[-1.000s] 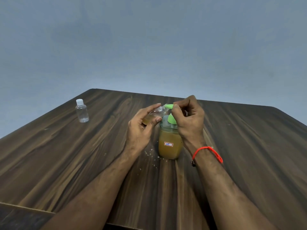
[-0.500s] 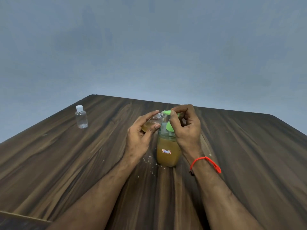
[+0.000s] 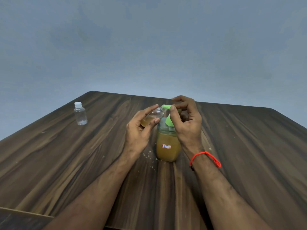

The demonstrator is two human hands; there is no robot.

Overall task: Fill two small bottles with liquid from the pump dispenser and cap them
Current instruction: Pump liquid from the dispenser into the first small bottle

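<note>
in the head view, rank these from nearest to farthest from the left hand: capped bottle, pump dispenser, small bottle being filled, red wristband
1. small bottle being filled: held in the left hand, tilted toward the green spout.
2. pump dispenser: just right of that hand, standing on the table.
3. red wristband: on the other wrist, beyond the dispenser.
4. capped bottle: far left, standing alone.

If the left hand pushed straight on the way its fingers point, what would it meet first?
Probably the green pump spout: the left hand holds the small bottle tilted up-right, mouth at that spout. Depth is uncertain.
</note>
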